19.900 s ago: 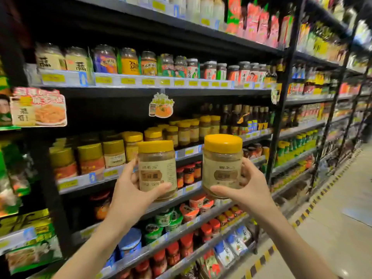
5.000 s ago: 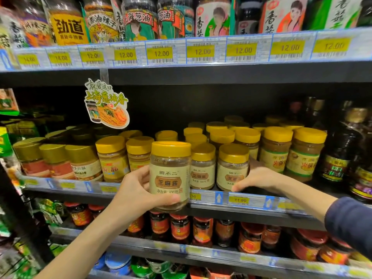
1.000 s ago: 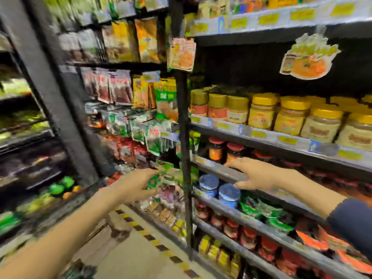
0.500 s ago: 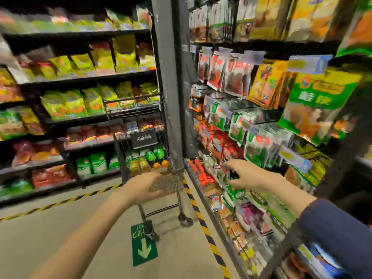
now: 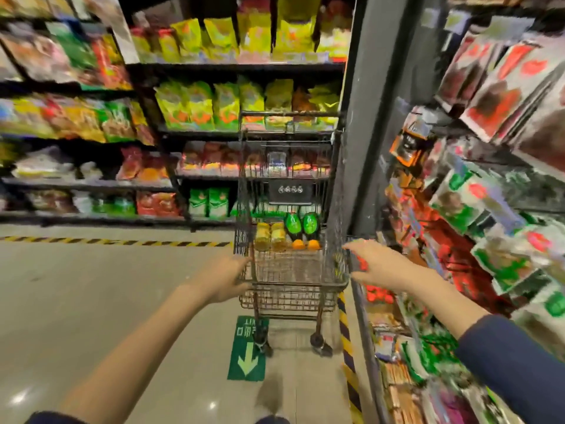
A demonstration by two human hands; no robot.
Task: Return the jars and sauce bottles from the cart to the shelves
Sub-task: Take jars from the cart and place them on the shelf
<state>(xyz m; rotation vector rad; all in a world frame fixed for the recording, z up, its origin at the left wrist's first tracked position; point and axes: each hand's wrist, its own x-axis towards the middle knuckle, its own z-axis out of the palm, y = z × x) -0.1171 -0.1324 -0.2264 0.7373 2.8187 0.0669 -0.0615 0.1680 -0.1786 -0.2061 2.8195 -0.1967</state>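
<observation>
My left hand (image 5: 224,278) hangs at the near left corner of the cart (image 5: 290,270), fingers loose and holding nothing; blur hides any contact. My right hand (image 5: 380,266) is spread wide and empty at the near right corner. Two jars (image 5: 270,237) and two sauce bottles (image 5: 301,223) stand against the cart's far edge.

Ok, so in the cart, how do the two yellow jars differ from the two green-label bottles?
The yellow jars are squat and straight-sided; the green-label bottles taper to orange caps. The jars look golden all over; the bottles are dark behind green labels. The jars sit left, the bottles right. Both pairs rest side by side at the far end of the cart.
</observation>
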